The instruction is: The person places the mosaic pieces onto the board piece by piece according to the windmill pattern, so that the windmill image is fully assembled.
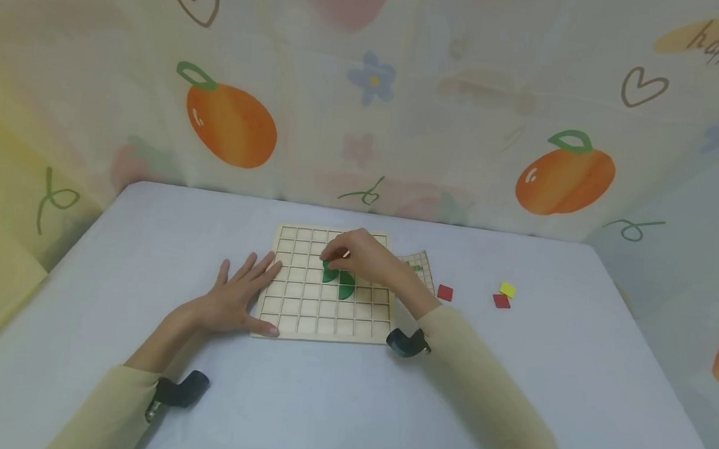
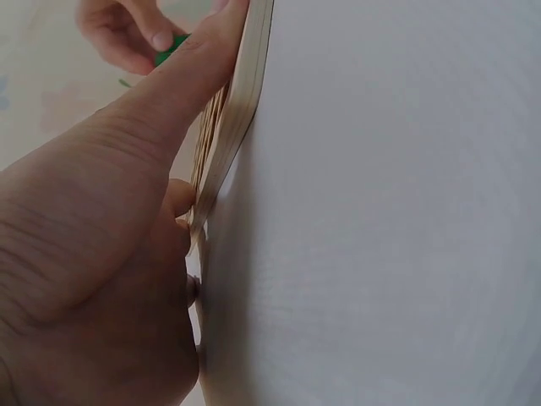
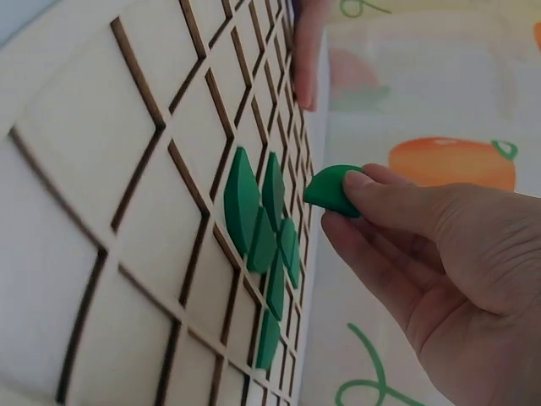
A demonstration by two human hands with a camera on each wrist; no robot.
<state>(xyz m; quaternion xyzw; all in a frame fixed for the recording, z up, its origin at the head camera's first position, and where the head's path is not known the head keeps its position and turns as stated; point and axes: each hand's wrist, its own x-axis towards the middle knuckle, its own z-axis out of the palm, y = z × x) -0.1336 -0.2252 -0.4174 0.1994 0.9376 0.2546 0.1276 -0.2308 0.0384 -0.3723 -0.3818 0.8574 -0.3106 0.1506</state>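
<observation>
- The right hand, over the middle of the board in the head view, pinches a small green piece with a curved edge between thumb and fingers; in the right wrist view the piece sits right of centre.
- The left hand lies with its fingers spread and nearly straight, fingertips on the left edge of the pale wooden board with a raised square grid, thumb at its lower left corner.
- More green pieces with curved edges form a cluster on the grid, near the centre of the right wrist view. Whether the held piece touches the board is unclear.
- The step in hand appears to be setting this piece into a grid cell. It would go best with the piece turned to suit its cell while gripped lightly by the rim, then lowered flat between the ridges.
- A steady left hand on the edge should keep the board from sliding; the right fingertips had better clear the cluster, since a brush could knock a neighbour askew.
- Right of the board in the head view are a small gridded sheet, partly hidden, two red flat pieces and a yellow one.
</observation>
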